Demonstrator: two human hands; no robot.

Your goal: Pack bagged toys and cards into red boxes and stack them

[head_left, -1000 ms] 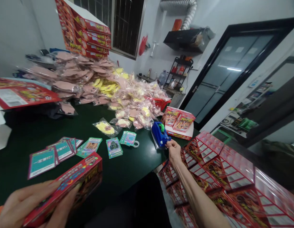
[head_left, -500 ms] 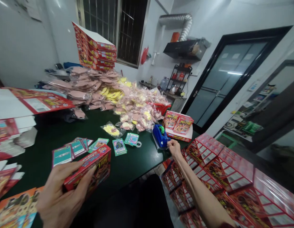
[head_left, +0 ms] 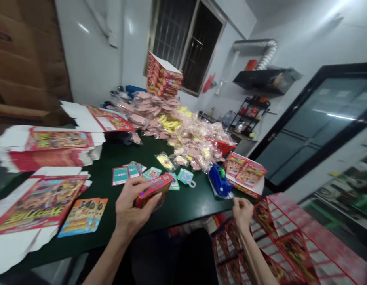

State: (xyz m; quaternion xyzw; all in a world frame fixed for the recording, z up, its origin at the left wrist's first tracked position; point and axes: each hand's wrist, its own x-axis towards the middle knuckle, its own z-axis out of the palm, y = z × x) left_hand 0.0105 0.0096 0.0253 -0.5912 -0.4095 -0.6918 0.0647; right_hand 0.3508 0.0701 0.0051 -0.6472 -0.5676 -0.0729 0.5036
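Observation:
My left hand (head_left: 132, 204) is wrapped round a small red printed box (head_left: 156, 190), held tilted above the near part of the dark green table (head_left: 186, 211). Its fingers are along the top and the thumb presses the near side. My right hand (head_left: 242, 211) is closed in a pinch at the table's edge, with a short shiny end of clear tape (head_left: 230, 196) at the fingertips. Just beyond it stands a blue tape dispenser (head_left: 219, 181) with a green core. Teal cards (head_left: 185, 176) and a bagged yellow piece (head_left: 164, 161) lie past the box.
Bagged pink and yellow pieces (head_left: 195, 138) form a heap at the back. Flat printed cartons (head_left: 40, 202) are stacked on the left near orange cards (head_left: 84, 215). A display tray of red boxes (head_left: 245, 172) sits right of the dispenser. Wrapped red cartons (head_left: 290, 241) stand at the lower right.
My view has swung left. My right hand has drawn back from the dispenser toward me, pulling the tape. My left hand still holds the box.

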